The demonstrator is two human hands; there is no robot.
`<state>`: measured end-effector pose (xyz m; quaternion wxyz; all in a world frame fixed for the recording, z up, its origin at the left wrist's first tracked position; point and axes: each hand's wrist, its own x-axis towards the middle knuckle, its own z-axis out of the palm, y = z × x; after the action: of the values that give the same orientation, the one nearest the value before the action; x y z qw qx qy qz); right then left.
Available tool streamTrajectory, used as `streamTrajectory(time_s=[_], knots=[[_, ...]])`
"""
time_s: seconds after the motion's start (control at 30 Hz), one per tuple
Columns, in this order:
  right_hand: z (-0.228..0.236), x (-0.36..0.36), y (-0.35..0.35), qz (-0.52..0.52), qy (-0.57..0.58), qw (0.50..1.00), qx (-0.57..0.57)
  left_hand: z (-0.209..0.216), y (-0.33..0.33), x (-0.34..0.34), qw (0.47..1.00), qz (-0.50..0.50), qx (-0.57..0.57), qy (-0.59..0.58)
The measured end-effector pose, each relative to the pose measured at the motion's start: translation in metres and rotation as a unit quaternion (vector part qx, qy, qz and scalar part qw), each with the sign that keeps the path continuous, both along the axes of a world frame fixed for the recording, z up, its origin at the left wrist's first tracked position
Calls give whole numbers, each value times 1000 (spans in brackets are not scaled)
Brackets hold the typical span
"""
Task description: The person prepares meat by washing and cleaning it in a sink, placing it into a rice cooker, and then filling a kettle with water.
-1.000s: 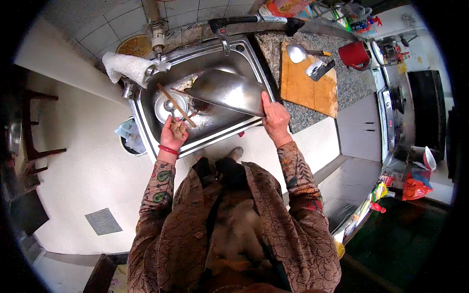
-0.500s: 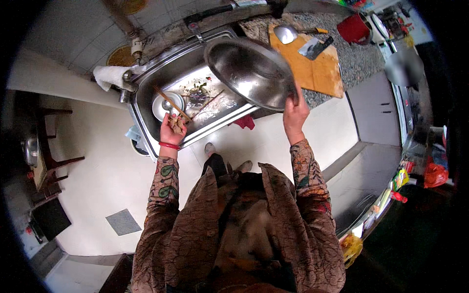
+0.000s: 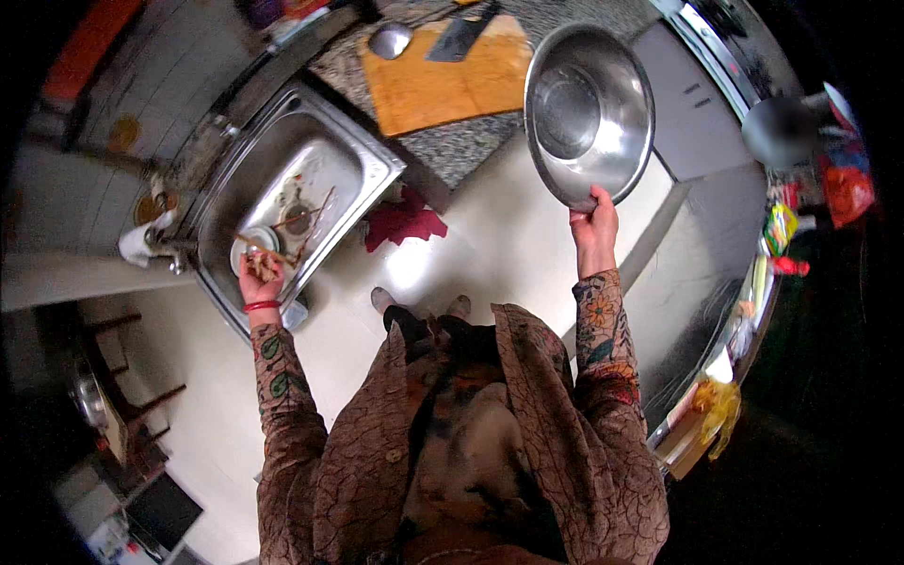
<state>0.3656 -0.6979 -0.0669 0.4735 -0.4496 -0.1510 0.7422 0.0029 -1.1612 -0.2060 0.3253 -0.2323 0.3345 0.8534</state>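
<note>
My right hand [image 3: 594,233] grips the near rim of a wide stainless steel basin [image 3: 603,122]. The basin is tilted, with its bare inside showing, and hangs over the floor right of the sink. Over the near left end of the steel sink [image 3: 353,202], my left hand [image 3: 256,287] is closed round a lumpy tan piece [image 3: 266,267], whose kind I cannot make out. Just beyond that hand, a white dish [image 3: 247,237] stands in the sink. Thin brown sticks [image 3: 318,215] lie near the drain [image 3: 298,220], among dark scraps.
A cleaver [image 3: 460,40] rests on the wooden cutting board [image 3: 443,89] on the speckled counter, with a metal ladle [image 3: 390,40] at the board's left edge. A dark red cloth [image 3: 407,221] is below the sink's right corner. A white cloth [image 3: 141,242] hangs by the tap.
My right hand has carried the basin from above the sink out to the right. The view has turned right, and my left hand stays at the sink with the tan piece.
</note>
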Motion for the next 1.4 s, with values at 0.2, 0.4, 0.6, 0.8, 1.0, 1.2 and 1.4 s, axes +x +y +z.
streamTrajectory(time_s=[0.2, 0.4, 0.6, 0.8, 1.0, 1.2, 1.4], knots=[[-102, 116, 38, -115, -57, 990, -53, 29, 38, 7, 999, -34, -33, 1], [-201, 105, 29, -53, -229, 962, -136, 40, 54, 11, 994, -91, -36, 52], [-250, -6, 48, 65, -214, 969, -107, 46, 82, 15, 996, -69, -45, 41], [-279, -110, 94, 162, -252, 954, -34, 66, 107, 27, 999, -38, -35, 15], [-371, -144, 130, 254, -131, 945, 158, 82, 120, 25, 997, -16, -55, 50], [-385, -145, 156, 348, 167, 911, 147, 125, 196, 22, 997, -7, -15, 76], [-352, -59, 253, 683, -213, 548, 434, 142, 324, 30, 995, -62, 18, 81]])
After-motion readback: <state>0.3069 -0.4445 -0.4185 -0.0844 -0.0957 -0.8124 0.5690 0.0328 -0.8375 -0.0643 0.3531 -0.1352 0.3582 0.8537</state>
